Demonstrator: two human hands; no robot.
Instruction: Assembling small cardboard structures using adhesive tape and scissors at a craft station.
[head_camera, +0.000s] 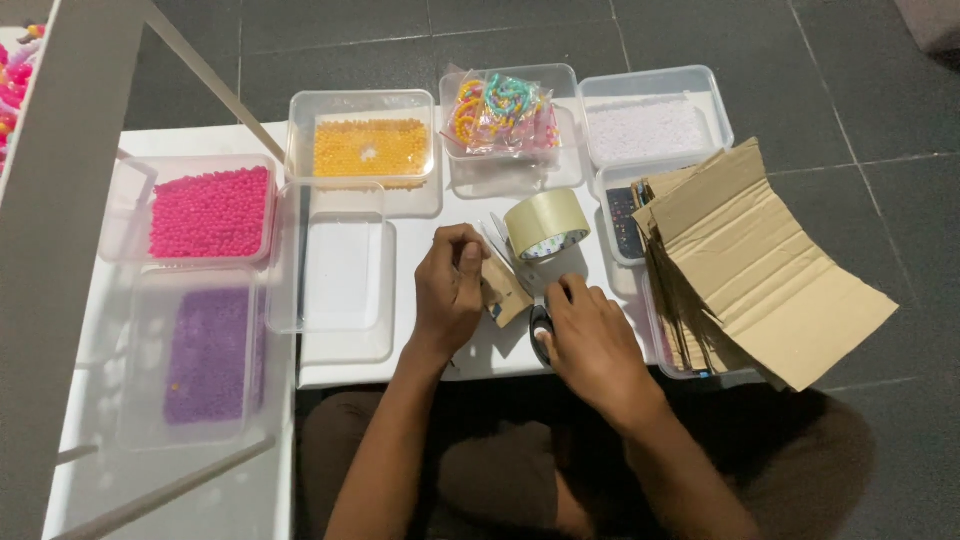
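Note:
My left hand (450, 290) is closed around a small folded piece of brown cardboard (505, 290) and holds it just above the white table (480, 350). My right hand (590, 345) lies beside it, fingers curled over black-handled scissors (540, 335) whose blades point up toward a roll of tan tape (547, 222). The roll stands tilted on the table just behind both hands.
Clear tubs ring the table: pink beads (210, 212), purple beads (208, 355), orange beads (370, 148), white beads (648, 128), a bag of coloured rings (500, 108), an empty tub (340, 260). A stack of brown cardboard sheets (750, 260) fills a tub at the right. A grey frame (60, 230) stands left.

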